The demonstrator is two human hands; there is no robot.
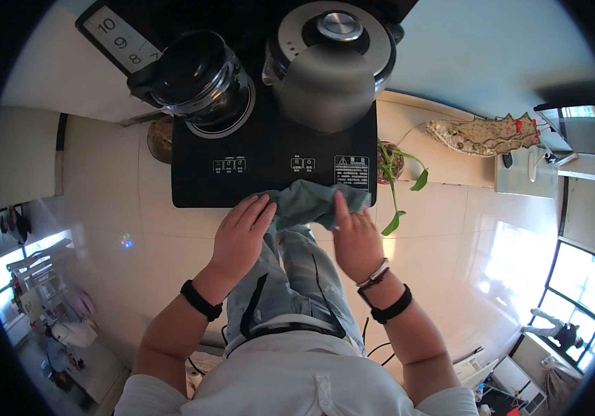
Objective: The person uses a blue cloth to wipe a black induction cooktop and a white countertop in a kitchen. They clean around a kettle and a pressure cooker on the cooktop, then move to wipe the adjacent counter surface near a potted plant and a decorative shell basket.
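A crumpled grey-green cloth (305, 204) lies over the front edge of a black glass appliance top (271, 143), part of it hanging below that edge. My left hand (242, 234) holds the left end, fingers side by side and thumb hidden. At the opposite end, my right hand (355, 242) grips the cloth with curled fingers, its index finger stretched out on top. Behind the cloth, the black surface carries touch-control markings and a printed warning label (352, 171).
A black-lidded glass kettle (198, 78) stands back left, and a larger kettle with a steel-knobbed lid (340, 26) back right, partly blurred. A potted plant (392, 164) trails leaves beside the right edge. Left of the top is a brown round object (160, 139). People appear far off at both sides.
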